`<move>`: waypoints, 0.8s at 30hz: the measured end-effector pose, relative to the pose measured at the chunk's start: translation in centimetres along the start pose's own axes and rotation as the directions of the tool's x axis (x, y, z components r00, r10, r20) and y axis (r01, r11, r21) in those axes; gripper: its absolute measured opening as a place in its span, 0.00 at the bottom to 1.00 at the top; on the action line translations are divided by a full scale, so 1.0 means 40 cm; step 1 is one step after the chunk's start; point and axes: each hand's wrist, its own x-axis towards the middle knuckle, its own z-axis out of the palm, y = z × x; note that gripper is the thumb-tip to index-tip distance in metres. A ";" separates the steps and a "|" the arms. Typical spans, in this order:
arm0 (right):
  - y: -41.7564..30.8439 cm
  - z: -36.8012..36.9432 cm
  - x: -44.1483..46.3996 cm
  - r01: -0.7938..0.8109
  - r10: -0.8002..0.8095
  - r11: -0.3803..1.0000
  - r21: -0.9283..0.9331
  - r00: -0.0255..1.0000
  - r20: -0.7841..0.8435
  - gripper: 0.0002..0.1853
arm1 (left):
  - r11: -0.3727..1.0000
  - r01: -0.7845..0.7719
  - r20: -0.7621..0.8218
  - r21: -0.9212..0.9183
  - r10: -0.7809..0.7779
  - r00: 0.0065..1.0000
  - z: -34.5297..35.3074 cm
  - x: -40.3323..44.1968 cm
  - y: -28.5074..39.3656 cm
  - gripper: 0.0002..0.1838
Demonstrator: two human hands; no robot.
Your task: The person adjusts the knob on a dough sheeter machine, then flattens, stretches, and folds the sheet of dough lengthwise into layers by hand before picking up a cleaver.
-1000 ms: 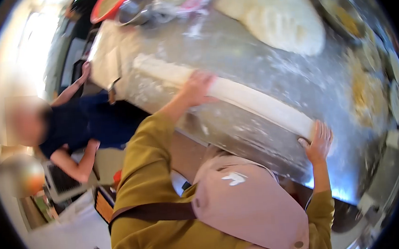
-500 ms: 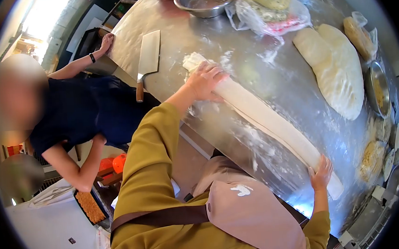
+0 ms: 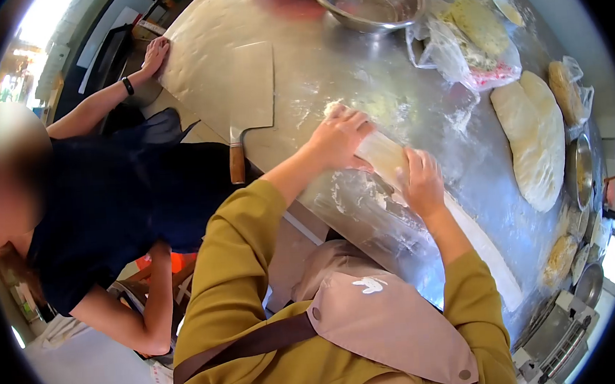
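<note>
A long, pale roll of dough (image 3: 383,156) lies slantwise across the floured metal table. At its far end, my left hand (image 3: 345,135) is closed over the roll, fingers bent across the top and thumb on the near side. My right hand (image 3: 423,183) grips the same roll partway along, a short stretch of dough away from the left. Past my right hand, the rest of the roll runs toward the table's lower right and rests on the surface. White flour is scattered on both sides of it.
A cleaver (image 3: 250,90) lies left of my left hand. A metal bowl (image 3: 370,8) and a plastic bag (image 3: 454,56) stand farther back. A large dough slab (image 3: 530,143) lies at right, beside another bowl (image 3: 583,168). A person in dark clothes (image 3: 124,189) leans on the table at left.
My right hand has moved from the near end of the dough roll up to its middle, close to my left hand. My left hand stays at the far end. The view has shifted slightly.
</note>
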 end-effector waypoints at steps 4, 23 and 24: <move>-0.132 0.029 0.254 0.177 -0.164 0.975 0.138 0.981 -0.101 0.23 | 0.999 0.023 -0.068 -0.035 -0.026 0.997 0.001 -0.001 -0.001 0.44; -0.693 0.207 0.480 -0.388 0.095 0.855 0.344 0.769 0.632 0.46 | 0.990 0.072 -0.099 -0.124 -0.084 0.991 0.009 -0.013 -0.006 0.45; -0.673 0.183 0.489 -0.429 0.093 0.807 0.405 0.770 0.631 0.46 | 0.991 0.078 -0.093 -0.112 -0.089 0.992 0.002 -0.012 0.000 0.45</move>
